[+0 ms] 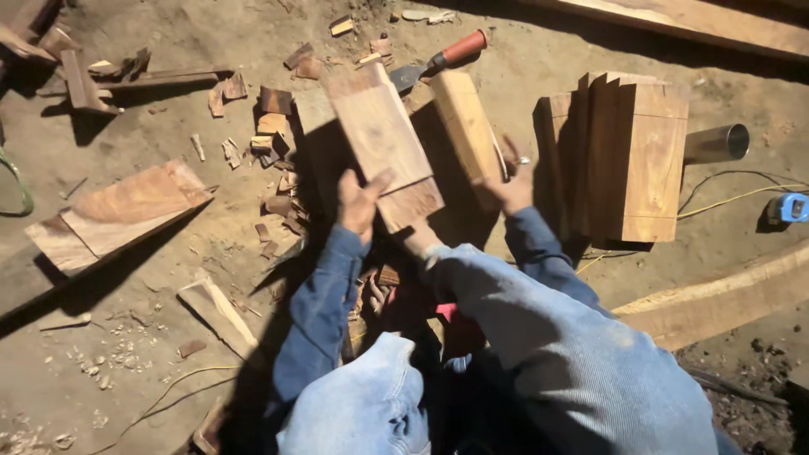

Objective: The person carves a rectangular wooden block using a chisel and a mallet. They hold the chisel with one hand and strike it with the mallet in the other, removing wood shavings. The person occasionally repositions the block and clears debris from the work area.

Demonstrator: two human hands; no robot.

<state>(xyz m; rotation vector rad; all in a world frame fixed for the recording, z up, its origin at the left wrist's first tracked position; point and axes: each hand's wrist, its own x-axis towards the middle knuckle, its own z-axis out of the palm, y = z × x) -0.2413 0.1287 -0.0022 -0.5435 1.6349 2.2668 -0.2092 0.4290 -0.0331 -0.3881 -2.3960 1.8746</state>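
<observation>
While the head camera looks straight down, the left hand (pixel 361 202) grips the near end of a flat board (pixel 381 143), thumb over its edge. Its long axis runs up and away, leaning left. Just right, the right hand (pixel 512 185) clasps a narrower block (pixel 468 131), lying nearly parallel, the two apart. Both sit directly ahead of the hands, each hand nearest its own piece. Below lies a dirt floor (pixel 168 354) strewn with offcuts (pixel 274 143); a chisel (pixel 442 61) and stacked blocks (pixel 628 156) beyond.
</observation>
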